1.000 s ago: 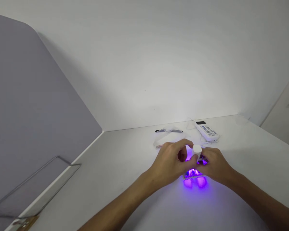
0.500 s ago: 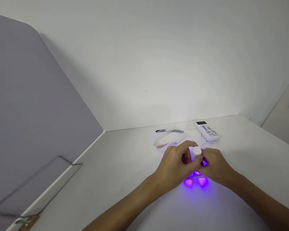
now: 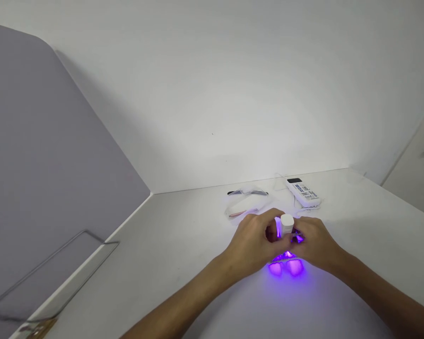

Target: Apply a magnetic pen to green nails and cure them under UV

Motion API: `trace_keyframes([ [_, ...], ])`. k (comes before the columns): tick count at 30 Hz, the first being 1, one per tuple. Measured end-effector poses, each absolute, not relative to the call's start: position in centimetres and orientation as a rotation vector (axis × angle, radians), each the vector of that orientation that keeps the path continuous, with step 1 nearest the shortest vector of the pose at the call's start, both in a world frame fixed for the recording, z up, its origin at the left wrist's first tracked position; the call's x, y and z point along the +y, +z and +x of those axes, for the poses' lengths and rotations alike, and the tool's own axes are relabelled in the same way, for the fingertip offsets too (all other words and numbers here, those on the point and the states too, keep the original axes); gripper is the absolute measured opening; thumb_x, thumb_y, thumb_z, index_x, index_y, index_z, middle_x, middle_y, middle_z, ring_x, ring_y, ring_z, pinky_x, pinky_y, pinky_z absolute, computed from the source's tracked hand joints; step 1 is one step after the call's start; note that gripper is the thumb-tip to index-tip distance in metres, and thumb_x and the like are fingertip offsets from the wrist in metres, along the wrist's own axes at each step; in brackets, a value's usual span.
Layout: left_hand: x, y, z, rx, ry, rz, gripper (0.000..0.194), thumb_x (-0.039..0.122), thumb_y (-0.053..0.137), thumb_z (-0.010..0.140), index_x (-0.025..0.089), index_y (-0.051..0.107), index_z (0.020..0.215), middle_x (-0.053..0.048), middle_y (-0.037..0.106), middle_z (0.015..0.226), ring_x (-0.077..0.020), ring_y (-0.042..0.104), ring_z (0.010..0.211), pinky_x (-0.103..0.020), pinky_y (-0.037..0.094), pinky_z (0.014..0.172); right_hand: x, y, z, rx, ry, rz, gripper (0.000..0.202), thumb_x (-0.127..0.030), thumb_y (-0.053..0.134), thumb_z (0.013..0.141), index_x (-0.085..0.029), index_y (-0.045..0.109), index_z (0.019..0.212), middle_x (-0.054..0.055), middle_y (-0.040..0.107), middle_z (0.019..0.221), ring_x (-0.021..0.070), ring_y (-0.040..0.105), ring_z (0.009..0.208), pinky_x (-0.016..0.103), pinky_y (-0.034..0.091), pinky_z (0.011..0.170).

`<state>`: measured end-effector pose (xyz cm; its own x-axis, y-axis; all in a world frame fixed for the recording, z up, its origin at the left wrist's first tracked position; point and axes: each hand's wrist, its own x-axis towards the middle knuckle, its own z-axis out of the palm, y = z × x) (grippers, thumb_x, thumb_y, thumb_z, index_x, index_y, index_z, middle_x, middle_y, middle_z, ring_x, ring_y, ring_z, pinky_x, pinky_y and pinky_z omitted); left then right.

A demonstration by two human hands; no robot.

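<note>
From where I stand, the small white, round-cornered plastic lamp (image 3: 287,223), glowing violet, is low over the white table (image 3: 360,212). The left hand (image 3: 250,240) pinches it narrowly; the right hand's (image 3: 314,240) grip, beside it, I cannot tell. It looks light, stiff, smooth, best held by its sides. Beyond it, the oblong white box's (image 3: 305,194) print is illegible.

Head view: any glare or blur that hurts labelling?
Head view: purple glow saturates below the left hand and right hand, detail between the fingers lost; head view: back wall brightest low at centre, dimmer at its left; head view: wire frame looks soft, small print on the white device unreadable.
</note>
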<state>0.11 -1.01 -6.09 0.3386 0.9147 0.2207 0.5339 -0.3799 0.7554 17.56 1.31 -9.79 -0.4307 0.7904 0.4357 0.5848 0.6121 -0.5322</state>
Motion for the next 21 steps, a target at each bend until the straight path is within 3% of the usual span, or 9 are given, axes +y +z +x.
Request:
trace_keyframes([
  [9, -0.89, -5.77, 0.02, 1.285, 0.797, 2.073, 0.007, 0.021, 0.063, 0.074, 0.021, 0.056, 0.072, 0.007, 0.053, 0.055, -0.0109, 0.047, 0.052, -0.024, 0.036, 0.053, 1.47, -9.81, 17.95, -2.132, 0.52, -1.129, 0.007, -0.02, 0.055, 0.067, -0.02, 0.052, 0.061, -0.004, 0.053, 0.051, 0.0111, 0.047, 0.047, 0.019, 0.034, 0.046],
  [11, -1.04, -5.78, 0.02, 1.279, 0.815, 2.068, 0.004, 0.021, 0.063, 0.075, 0.022, 0.059, 0.077, 0.008, 0.052, 0.055, -0.0109, 0.047, 0.052, -0.024, 0.037, 0.053, 1.48, -9.82, 17.91, -2.133, 0.508, -1.114, 0.009, -0.021, 0.056, 0.068, -0.02, 0.051, 0.06, -0.003, 0.053, 0.051, 0.011, 0.047, 0.047, 0.019, 0.034, 0.046],
  [15, -1.2, -5.75, 0.03, 1.27, 0.905, 2.015, 0.022, 0.024, 0.064, 0.076, 0.022, 0.062, 0.098, 0.009, 0.052, 0.054, -0.0114, 0.049, 0.051, -0.024, 0.039, 0.054, 1.49, -9.95, 17.82, -2.131, 0.413, -1.058, 0.016, -0.022, 0.055, 0.069, -0.02, 0.044, 0.057, -0.004, 0.048, 0.047, 0.0102, 0.043, 0.044, 0.019, 0.031, 0.044],
  [21, -1.19, -5.81, 0.15, 1.246, 0.944, 1.989, 0.022, 0.024, 0.063, 0.079, 0.021, 0.063, 0.101, 0.009, 0.052, 0.054, -0.0107, 0.048, 0.05, -0.024, 0.041, 0.053, 1.52, -9.99, 17.76, -2.15, 0.326, -1.025, 0.02, -0.021, 0.052, 0.07, -0.021, 0.037, 0.056, -0.005, 0.045, 0.046, 0.0089, 0.04, 0.042, 0.018, 0.028, 0.042],
])
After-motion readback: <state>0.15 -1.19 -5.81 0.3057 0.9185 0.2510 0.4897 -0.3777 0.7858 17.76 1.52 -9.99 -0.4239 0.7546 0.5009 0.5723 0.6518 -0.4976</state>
